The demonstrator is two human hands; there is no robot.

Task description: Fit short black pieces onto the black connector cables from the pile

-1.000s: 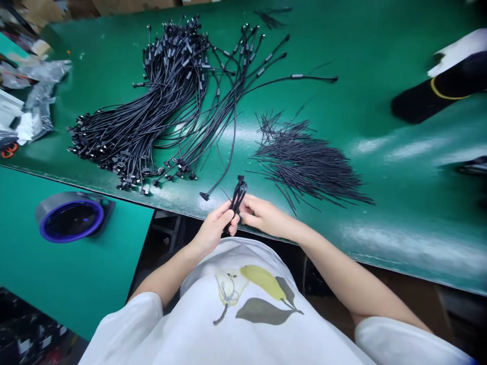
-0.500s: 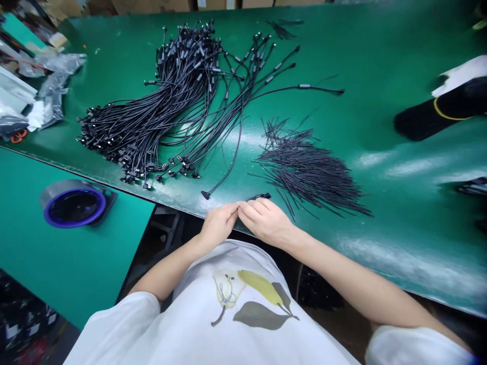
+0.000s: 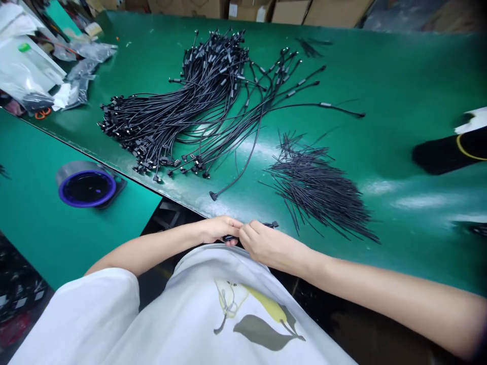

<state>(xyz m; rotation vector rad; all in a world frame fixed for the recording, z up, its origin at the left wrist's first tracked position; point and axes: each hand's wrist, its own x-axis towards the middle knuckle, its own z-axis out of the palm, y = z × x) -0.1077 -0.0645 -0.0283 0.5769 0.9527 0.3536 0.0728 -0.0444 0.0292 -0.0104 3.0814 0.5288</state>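
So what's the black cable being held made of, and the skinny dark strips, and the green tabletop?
Cable: probably soft plastic or rubber outside, black with a slight shine; the inside is hidden.
Strips: perhaps plastic, maybe around wire; they look thin, dull and mostly straight.
Tabletop: maybe plastic or rubber sheeting; it's smooth and glossy, with bright streaks of light.

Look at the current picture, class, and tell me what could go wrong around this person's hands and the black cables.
1. The left hand and right hand hold a folded cable by the green table's near edge; if it slips, it might fall.
2. A lone plug lies near that edge, so the left hand might snag it.
3. The thin black strips lie loose, so the right arm could scatter them.
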